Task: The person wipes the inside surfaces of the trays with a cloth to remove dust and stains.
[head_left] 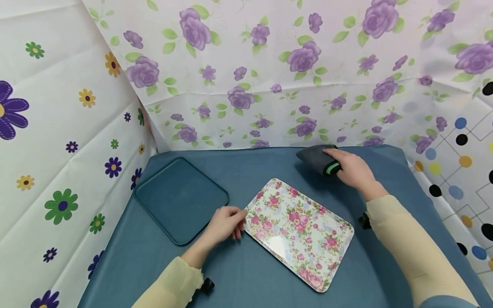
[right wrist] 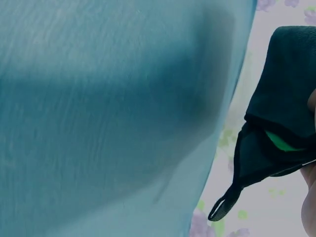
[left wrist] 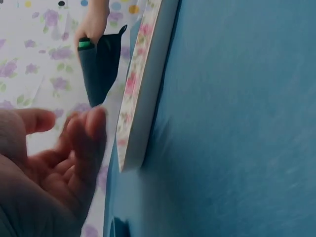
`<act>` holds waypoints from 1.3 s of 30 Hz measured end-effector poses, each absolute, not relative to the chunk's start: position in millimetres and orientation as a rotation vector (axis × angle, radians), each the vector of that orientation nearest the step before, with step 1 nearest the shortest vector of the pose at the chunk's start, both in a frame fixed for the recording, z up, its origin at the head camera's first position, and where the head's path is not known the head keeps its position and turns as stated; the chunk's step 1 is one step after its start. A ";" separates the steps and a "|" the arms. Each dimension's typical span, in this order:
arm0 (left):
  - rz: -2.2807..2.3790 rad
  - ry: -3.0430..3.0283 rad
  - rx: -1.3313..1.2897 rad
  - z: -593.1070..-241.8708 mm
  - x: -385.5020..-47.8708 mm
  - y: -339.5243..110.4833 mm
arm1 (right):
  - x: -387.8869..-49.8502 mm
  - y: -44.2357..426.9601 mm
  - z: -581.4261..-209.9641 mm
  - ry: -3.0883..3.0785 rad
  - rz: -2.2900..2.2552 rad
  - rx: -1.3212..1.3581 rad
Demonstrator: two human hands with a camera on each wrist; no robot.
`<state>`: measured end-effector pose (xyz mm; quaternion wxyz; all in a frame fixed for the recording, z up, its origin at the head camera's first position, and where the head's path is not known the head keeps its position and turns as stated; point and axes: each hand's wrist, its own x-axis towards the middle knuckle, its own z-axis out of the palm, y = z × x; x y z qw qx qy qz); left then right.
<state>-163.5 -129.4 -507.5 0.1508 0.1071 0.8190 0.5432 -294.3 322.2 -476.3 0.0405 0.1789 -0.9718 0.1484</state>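
Left of the left hand, we see a dark blue tray (head_left: 181, 201) with rounded corners and a thin raised rim. The left hand (head_left: 225, 223), fingers loosely bent and thumb apart, grasps nothing just beside a corner of a glossy rectangular floral tray (head_left: 298, 233). We find this tray lying between the hands, printed with pink roses. Beyond it, a folded, soft-looking dark cloth (head_left: 315, 157) with a green strip and a loop (right wrist: 224, 205) is gripped by the right hand (head_left: 355, 170).
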 end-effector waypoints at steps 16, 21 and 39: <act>1.564 1.768 0.029 -530.8 -136.1 -114.4 | -283.8 347.1 -467.0 -2.986 0.472 0.492; 1.581 1.718 -0.016 -532.1 -133.3 -108.8 | -282.0 351.4 -466.1 -2.988 0.482 0.479; 1.645 1.844 -0.117 -536.5 -119.8 -90.3 | -277.7 355.3 -470.6 -2.963 0.491 0.513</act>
